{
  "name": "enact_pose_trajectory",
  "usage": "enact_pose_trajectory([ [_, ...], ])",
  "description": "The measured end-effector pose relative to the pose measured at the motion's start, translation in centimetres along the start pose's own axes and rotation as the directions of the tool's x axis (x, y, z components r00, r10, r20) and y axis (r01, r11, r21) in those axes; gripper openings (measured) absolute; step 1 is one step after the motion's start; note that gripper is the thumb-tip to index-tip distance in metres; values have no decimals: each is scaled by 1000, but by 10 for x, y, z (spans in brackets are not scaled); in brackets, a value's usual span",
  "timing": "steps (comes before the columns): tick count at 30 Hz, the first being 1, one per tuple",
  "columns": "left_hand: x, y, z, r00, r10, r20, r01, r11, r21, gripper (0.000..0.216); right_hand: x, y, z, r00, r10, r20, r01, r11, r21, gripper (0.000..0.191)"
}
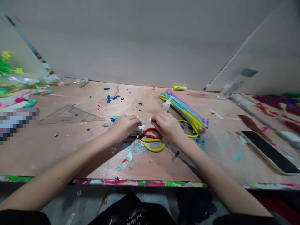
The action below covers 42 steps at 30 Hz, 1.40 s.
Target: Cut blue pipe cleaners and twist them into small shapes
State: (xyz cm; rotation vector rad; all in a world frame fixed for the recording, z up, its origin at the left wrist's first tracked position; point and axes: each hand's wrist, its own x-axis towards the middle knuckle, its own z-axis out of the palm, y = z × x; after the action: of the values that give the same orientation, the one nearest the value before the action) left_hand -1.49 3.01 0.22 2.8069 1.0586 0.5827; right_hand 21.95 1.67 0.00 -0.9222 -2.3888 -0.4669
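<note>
Between my two hands runs a short light-blue pipe cleaner [146, 123]. My left hand [126, 125] is closed on its left end, and my right hand [165, 123] pinches the right end. Just below them, scissors [152, 142] with one red and one yellow handle loop lie on the table, their blades partly hidden by my left hand. Behind my right hand stands a small white bottle with a pointed tip [167, 103]. It is beside a bundle of purple, blue and yellow pipe cleaners [187, 109].
A clear set square [70, 115] lies to the left. Blue scraps [109, 98] are scattered about the wooden table [58, 153]. A yellow glue stick [179, 88] lies near the back wall. On the right are a phone [267, 150] and a brown wooden tool [253, 125].
</note>
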Motion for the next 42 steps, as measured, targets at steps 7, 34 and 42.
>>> enact_pose_trajectory([
  [7, -2, -5, -13, 994, -32, 101, 48, 987, -153, 27, -4, 7, -1, 999, 12, -29, -12, 1000, 23, 16],
  [34, -1, 10, -11, 961, -107, 253, 268, 579, -770, 22, -1, -5, -9, 995, 41, -89, -22, 980, 199, 13],
  [42, -3, 20, -6, 937, -215, 276, 335, 323, -885, 23, -2, -8, -9, 991, 72, -109, -49, 979, 200, 17],
])
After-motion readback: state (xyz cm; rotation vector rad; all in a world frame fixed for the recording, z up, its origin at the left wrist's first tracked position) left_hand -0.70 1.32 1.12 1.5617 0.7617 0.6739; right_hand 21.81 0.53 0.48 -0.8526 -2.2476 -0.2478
